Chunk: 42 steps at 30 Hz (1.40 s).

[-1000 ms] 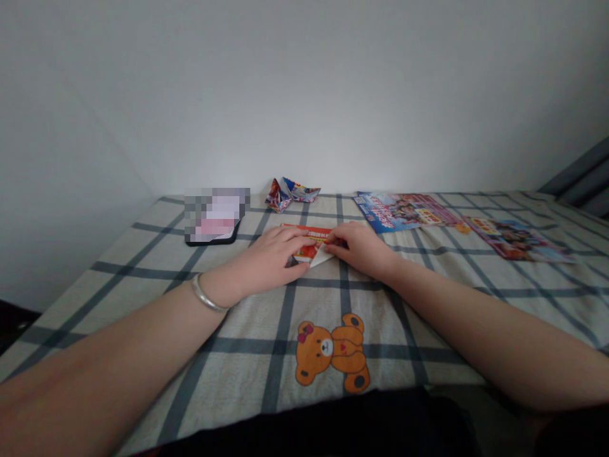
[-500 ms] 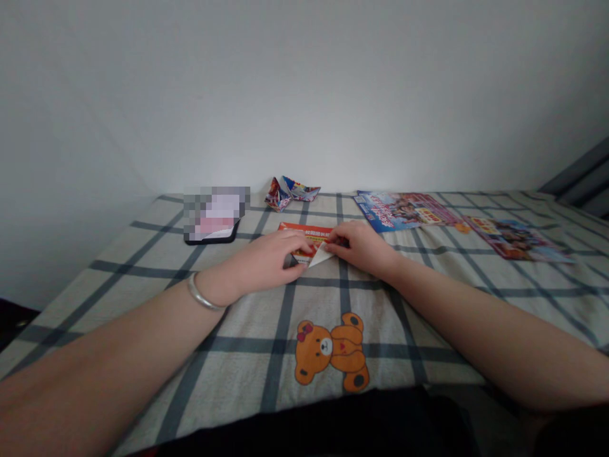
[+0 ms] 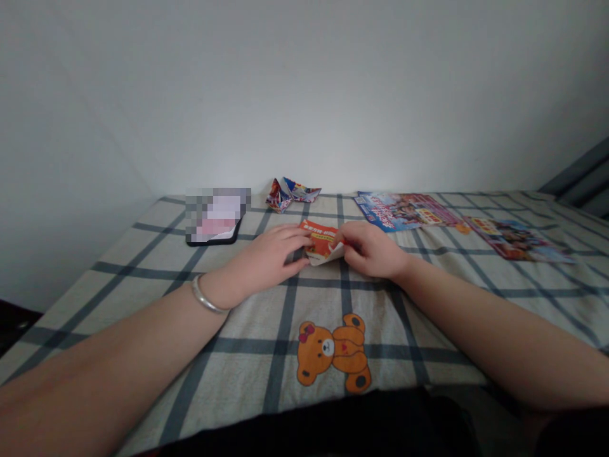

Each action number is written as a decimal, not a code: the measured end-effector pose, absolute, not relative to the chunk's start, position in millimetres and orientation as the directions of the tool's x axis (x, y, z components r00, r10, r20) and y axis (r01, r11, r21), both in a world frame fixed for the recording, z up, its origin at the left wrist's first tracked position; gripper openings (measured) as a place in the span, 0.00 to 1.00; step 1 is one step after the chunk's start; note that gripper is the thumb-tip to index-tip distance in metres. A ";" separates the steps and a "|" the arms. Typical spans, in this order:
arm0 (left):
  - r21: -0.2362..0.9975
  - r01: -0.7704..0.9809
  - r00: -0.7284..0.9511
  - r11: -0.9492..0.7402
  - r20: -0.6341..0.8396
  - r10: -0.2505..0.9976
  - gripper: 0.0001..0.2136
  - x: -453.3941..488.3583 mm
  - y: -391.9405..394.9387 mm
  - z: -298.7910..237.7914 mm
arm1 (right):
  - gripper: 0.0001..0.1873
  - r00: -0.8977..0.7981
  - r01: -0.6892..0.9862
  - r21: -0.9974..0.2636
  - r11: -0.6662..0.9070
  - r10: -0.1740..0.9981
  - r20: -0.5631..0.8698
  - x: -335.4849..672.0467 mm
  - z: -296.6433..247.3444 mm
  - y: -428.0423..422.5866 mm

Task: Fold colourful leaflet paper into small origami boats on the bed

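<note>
A small sheet of red printed paper [image 3: 325, 240] with white and yellow lettering lies on the checked cloth between my hands. My left hand [image 3: 271, 254], a silver bangle at its wrist, holds the paper's left edge, thumb at the near corner and fingers further back. On the other side, my right hand [image 3: 366, 249] is closed in a pinch on the right edge, where the paper curls up and shows its pale underside. The tips of the right fingers are partly hidden behind the curl.
Behind the hands, a folded colourful paper shape [image 3: 292, 193] stands near the wall. A phone [image 3: 216, 238] with a blurred screen lies at the left. Two printed flyers [image 3: 404, 211] [image 3: 516, 239] lie at the right. The checked cloth [image 3: 238, 381] bears a printed bear.
The white folded-over corner has opened out, so more of the red printed face shows. The paper's left edge has shifted right, and its right side now curls upward.
</note>
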<state>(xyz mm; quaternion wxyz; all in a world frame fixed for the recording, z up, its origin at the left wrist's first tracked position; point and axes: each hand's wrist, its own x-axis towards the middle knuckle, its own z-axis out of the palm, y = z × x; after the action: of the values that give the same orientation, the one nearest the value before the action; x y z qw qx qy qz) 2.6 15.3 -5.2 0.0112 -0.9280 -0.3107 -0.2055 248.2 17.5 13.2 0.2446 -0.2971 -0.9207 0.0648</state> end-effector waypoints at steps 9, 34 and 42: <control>0.143 0.409 0.838 -0.901 0.333 0.433 0.11 5.3 9.0 1.6 | 0.06 -0.697 0.596 -0.244 0.765 0.644 0.316 247.8 9.9 23.5; 0.191 0.442 0.823 -0.876 0.303 0.481 0.15 2.8 3.4 7.5 | 0.06 -0.532 0.739 -0.333 0.585 0.811 0.243 243.5 6.2 25.4; 0.115 0.383 0.862 -0.916 0.312 0.400 0.15 4.7 5.8 6.7 | 0.04 -0.529 0.743 -0.344 0.574 0.819 0.223 242.7 7.5 23.4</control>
<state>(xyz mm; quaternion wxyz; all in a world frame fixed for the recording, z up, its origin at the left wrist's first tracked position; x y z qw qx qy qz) 4.7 5.8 6.7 -0.0246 -0.9646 -0.2029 -0.1667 242.7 23.4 7.5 0.1821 -0.4499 -0.8681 0.1037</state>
